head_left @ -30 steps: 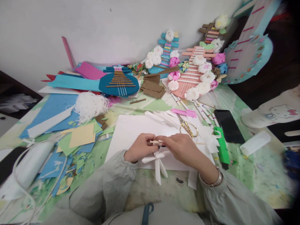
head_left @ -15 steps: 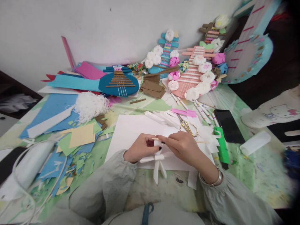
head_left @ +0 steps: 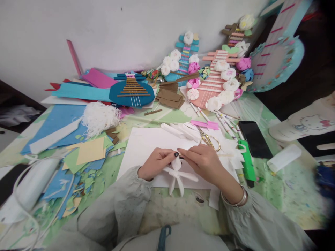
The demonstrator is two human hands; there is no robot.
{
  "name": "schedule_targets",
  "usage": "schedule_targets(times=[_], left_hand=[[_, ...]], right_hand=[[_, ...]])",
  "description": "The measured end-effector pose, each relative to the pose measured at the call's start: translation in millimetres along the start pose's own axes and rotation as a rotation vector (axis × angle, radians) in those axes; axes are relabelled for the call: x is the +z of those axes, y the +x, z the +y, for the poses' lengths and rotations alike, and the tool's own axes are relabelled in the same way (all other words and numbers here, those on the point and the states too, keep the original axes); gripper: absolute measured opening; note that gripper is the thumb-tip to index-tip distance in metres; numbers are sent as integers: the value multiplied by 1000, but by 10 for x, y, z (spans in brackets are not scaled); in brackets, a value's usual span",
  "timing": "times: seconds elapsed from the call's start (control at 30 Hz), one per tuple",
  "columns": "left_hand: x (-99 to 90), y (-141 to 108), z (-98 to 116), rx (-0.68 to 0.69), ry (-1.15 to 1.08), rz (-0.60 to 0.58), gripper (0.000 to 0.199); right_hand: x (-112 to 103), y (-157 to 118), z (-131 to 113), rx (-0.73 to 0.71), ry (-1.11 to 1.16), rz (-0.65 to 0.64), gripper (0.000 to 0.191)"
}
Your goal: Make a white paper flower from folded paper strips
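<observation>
My left hand is closed, pinching the top of a white paper figure between thumb and fingers. The figure has a rounded upper part, two narrow pieces sticking out sideways and two hanging down. Close against it, my right hand has its fingers pinched together at the figure's top. A thin pale stick is mostly hidden between the fingertips of both hands. Under the hands lies a white paper sheet. Gold-handled scissors lie just beyond my right hand, beside folded white paper strips.
Paper lutes, one dark blue and one pink, stand at the back with paper flowers. On the left are white string and coloured paper scraps. A phone, green cutter and tumbler are on the right.
The paper figure has turned and risen slightly, its right side piece now showing below my right hand. My fingertips have come together over the stick, which showed more before.
</observation>
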State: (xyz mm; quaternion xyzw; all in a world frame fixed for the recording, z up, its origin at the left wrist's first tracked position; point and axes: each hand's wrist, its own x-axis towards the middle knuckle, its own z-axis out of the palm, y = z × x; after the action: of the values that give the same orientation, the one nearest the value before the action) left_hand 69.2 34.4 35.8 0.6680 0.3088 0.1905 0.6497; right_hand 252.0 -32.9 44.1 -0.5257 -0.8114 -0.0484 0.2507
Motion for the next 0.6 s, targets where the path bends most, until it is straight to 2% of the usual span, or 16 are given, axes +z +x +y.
schedule_targets(times=[0.07, 0.27, 0.6], left_hand=[[-2, 0, 3, 2, 18, 16, 39], [12, 6, 10, 52, 50, 48, 31], [33, -17, -27, 76, 65, 22, 29]], right_hand=[[-2, -3, -5, 46, 21, -2, 25], [-52, 6, 2, 150, 127, -114, 25], [-90, 23, -48, 213, 110, -28, 29]])
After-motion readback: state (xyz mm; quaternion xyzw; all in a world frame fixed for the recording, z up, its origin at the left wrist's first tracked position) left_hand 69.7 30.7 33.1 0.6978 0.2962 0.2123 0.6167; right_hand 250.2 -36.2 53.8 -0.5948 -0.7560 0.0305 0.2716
